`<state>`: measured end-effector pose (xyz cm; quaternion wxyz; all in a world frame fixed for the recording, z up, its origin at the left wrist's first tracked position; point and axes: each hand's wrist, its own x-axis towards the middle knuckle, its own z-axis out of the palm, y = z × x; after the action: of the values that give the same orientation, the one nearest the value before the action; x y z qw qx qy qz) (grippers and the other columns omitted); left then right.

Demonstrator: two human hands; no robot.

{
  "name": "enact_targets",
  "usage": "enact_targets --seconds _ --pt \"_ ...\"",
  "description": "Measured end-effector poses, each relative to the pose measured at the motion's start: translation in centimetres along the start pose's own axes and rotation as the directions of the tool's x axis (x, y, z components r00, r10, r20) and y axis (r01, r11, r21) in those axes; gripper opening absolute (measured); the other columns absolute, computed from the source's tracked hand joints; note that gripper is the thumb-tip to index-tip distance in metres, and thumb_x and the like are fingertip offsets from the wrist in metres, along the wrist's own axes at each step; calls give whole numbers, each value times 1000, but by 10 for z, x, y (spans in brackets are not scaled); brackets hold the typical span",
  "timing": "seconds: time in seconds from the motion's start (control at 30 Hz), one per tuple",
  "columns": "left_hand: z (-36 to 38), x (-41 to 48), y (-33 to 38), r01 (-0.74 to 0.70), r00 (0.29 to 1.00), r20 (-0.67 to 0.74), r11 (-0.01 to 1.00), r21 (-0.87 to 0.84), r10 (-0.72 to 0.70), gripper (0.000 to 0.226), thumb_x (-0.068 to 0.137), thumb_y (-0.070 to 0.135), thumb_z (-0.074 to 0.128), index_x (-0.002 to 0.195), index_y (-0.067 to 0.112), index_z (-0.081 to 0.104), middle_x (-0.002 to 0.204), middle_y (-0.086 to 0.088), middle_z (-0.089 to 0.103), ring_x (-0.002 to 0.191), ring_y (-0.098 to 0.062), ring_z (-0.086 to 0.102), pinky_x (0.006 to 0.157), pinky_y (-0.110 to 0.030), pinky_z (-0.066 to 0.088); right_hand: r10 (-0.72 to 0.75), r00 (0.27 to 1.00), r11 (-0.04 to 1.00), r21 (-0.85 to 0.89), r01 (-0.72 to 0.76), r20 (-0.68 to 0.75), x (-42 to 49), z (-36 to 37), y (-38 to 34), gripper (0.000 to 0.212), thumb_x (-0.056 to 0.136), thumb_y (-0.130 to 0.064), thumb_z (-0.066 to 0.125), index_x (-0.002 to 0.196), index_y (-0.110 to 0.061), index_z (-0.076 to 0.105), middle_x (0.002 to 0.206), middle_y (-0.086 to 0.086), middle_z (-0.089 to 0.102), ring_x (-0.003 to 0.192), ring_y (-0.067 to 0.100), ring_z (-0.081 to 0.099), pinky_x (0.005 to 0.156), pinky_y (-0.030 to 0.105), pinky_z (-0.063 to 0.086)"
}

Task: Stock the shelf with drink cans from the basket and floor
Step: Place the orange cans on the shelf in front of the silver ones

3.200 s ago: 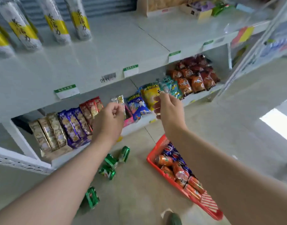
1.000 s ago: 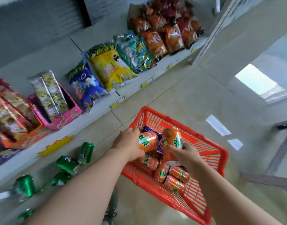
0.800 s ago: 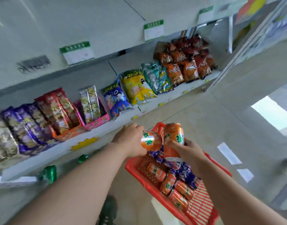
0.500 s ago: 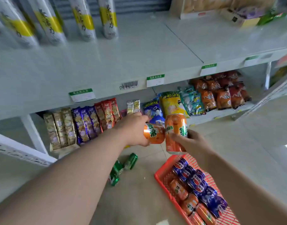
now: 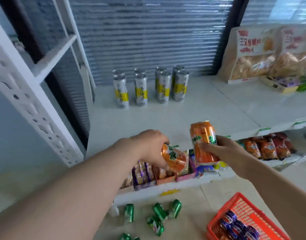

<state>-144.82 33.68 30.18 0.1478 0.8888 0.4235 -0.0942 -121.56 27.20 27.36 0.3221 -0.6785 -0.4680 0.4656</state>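
Observation:
My left hand grips an orange soda can that lies tilted on its side, just below the front edge of the white shelf. My right hand holds a second orange can upright at that same edge. Several tall silver-and-yellow cans stand in rows at the back of the shelf. The red basket sits on the floor at the lower right with blue cans inside. Several green cans lie scattered on the floor.
Snack bags and a small box stand at the shelf's right end. The lower shelf holds rows of snack packets. A white perforated upright frames the shelf on the left, with a ribbed shutter behind.
Both hands have risen with their orange cans from low in front of the lower shelf to the upper shelf's front edge. The view tilted up, and the basket dropped to the corner.

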Motion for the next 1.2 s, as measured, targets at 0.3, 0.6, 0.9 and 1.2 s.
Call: enact_targets --seconds 0.3,0.6,0.9,1.2 --pt "-80 -30 -64 206 978 -40 977 57 -204 87 61 50 83 131 18 42 121 -3 54 98 -21 53 80 -33 49 -60 998 997 57 59 12 38 67 -70 30 79 -40 77 100 -21 67 93 5 76 92 25 72 94 43 54" --pt "-76 -8 -102 243 964 10 896 371 -265 79 67 20 86 131 8 41 131 -8 45 123 -26 42 94 -33 43 -117 992 993 19 116 38 93 127 -81 19 80 -19 76 88 -22 60 86 0 67 76 12 60 61 25 47" --pt "-43 17 -121 138 989 -41 827 545 -139 45 85 -5 58 125 4 39 130 -10 41 126 -26 40 98 -34 39 -206 976 979 -14 205 -68 128 159 -59 56 69 -12 83 113 -20 47 99 -4 56 80 8 54 56 16 39" --pt "-53 19 -139 349 937 -120 860 372 -329 96 66 43 82 143 13 32 145 -8 36 133 -31 36 105 -43 39 -218 968 976 -13 218 -123 145 160 -53 64 68 -16 85 119 -18 47 107 0 59 93 18 58 59 17 41"
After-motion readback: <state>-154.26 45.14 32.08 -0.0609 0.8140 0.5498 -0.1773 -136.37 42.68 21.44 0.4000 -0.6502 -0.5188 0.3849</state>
